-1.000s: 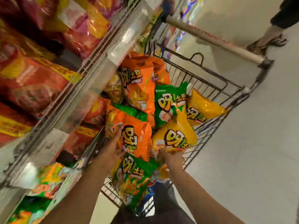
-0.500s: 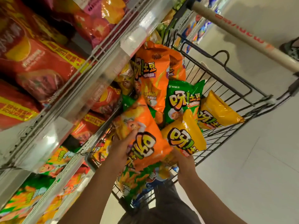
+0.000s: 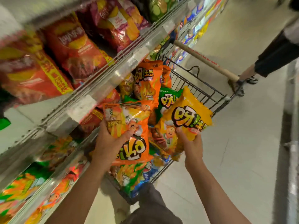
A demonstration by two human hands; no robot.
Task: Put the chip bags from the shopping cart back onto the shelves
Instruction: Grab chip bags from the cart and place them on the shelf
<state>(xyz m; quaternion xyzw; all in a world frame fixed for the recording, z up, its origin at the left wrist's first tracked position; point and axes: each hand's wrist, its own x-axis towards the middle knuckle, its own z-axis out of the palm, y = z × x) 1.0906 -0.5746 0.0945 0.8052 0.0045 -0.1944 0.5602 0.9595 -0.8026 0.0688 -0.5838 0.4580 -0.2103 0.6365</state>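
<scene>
My left hand point(image 3: 110, 143) grips an orange chip bag point(image 3: 129, 126), lifted upside down above the black wire shopping cart point(image 3: 208, 94). My right hand point(image 3: 191, 143) grips the lower edge of a yellow chip bag point(image 3: 189, 113), raised over the cart's right side. In the cart lie more bags: an upright orange bag point(image 3: 148, 81), a green bag point(image 3: 166, 99) partly hidden behind the yellow one, and a green-and-blue bag point(image 3: 131, 178) at the near end. The metal shelves point(image 3: 77, 109) run along the left, next to the cart.
Red chip bags point(image 3: 72, 49) fill the upper shelf; orange and green bags point(image 3: 25, 188) stand on the lower shelves. The cart's wooden handle point(image 3: 205, 60) points away from me. Another person's leg point(image 3: 265, 62) stands at the far right on the pale floor.
Both hands have lifted their bags up out of the cart. The orange bag has turned upside down in my left hand, and the yellow bag has risen to the right.
</scene>
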